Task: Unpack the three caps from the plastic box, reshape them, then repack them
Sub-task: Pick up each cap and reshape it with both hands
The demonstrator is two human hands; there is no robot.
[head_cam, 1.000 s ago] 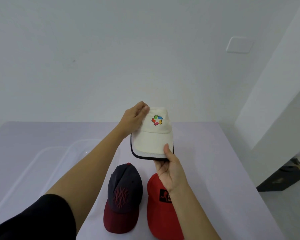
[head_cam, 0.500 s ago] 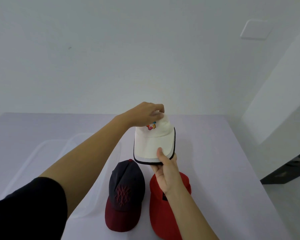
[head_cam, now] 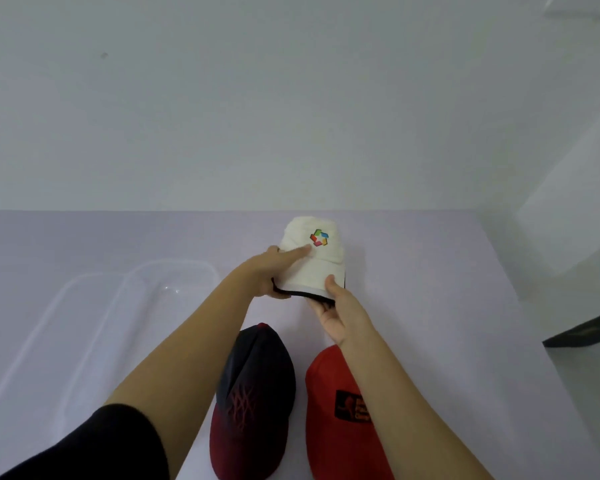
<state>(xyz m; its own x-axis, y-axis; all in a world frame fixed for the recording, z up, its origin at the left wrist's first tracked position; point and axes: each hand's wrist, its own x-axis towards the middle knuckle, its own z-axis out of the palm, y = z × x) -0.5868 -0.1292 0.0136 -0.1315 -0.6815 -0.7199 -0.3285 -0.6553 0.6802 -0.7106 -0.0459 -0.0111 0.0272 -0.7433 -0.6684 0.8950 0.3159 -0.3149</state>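
I hold a white cap (head_cam: 317, 258) with a coloured logo and a dark-edged brim above the table, past the other two caps. My left hand (head_cam: 271, 271) grips the brim's left side, its fingers lying along the crown. My right hand (head_cam: 336, 310) grips the brim's front right edge, thumb on top. A dark navy cap with a dark red brim (head_cam: 253, 393) lies on the table below my hands. A red cap with a black patch (head_cam: 343, 410) lies right beside it, partly under my right forearm.
A clear plastic box (head_cam: 174, 282) and its clear lid (head_cam: 49, 323) lie on the pale table (head_cam: 447, 306) at the left. A white wall stands behind. The table's right edge drops to a dark floor at the right.
My left hand has slid from the top of the crown down to the brim's left side. The white cap sits lower, closer to the table, and the camera has tilted.
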